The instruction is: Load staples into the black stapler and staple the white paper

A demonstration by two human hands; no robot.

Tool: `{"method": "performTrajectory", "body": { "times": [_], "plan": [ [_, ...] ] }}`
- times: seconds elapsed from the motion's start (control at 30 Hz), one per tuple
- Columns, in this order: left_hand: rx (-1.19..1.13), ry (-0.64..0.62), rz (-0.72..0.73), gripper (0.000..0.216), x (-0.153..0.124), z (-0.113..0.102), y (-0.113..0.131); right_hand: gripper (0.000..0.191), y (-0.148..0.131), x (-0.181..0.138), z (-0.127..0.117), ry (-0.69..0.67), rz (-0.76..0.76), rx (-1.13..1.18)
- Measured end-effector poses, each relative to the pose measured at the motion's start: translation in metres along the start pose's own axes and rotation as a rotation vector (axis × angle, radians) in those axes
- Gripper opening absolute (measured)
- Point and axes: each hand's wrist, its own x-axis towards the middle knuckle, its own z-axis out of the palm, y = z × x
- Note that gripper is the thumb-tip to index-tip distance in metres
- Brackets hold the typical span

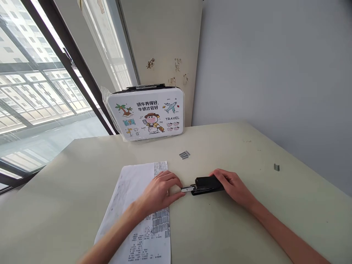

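Observation:
A black stapler [205,184] lies on the pale table [247,154] with its metal tray sticking out toward the left. My right hand [233,186] rests on the stapler's right end, fingers curled over it. My left hand [161,191] lies on a printed white sheet [132,194], and its fingertips pinch at the metal tray end [187,189]. A small strip of staples [184,155] sits just beyond the stapler.
A white cartoon travel case [147,114] stands upright at the table's far edge against the wall corner. Another small staple piece [276,167] lies to the right. A large window [41,91] fills the left; a grey wall rises on the right.

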Motion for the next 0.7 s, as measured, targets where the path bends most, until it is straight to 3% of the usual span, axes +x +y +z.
{"method": "performTrajectory", "body": {
  "times": [0.13,0.2,0.43,0.57,0.7],
  "plan": [
    [0.04,0.089,-0.111,0.023,0.019,-0.005,-0.01,0.056,-0.001,0.002,0.004,0.044,-0.004,0.012],
    [0.101,0.164,-0.166,0.019,0.039,0.001,-0.018,0.056,-0.001,0.003,0.005,0.056,-0.024,0.014],
    [0.14,0.249,-0.231,0.014,0.111,0.032,-0.041,0.056,-0.004,0.005,0.005,0.078,-0.04,0.026],
    [0.029,0.295,-0.311,0.013,0.13,0.04,-0.042,0.055,-0.009,0.006,0.004,0.065,-0.029,0.058],
    [-0.237,0.322,-0.369,0.019,0.132,0.042,-0.035,0.055,-0.011,0.006,0.003,0.055,-0.031,0.062]
  ]
}}
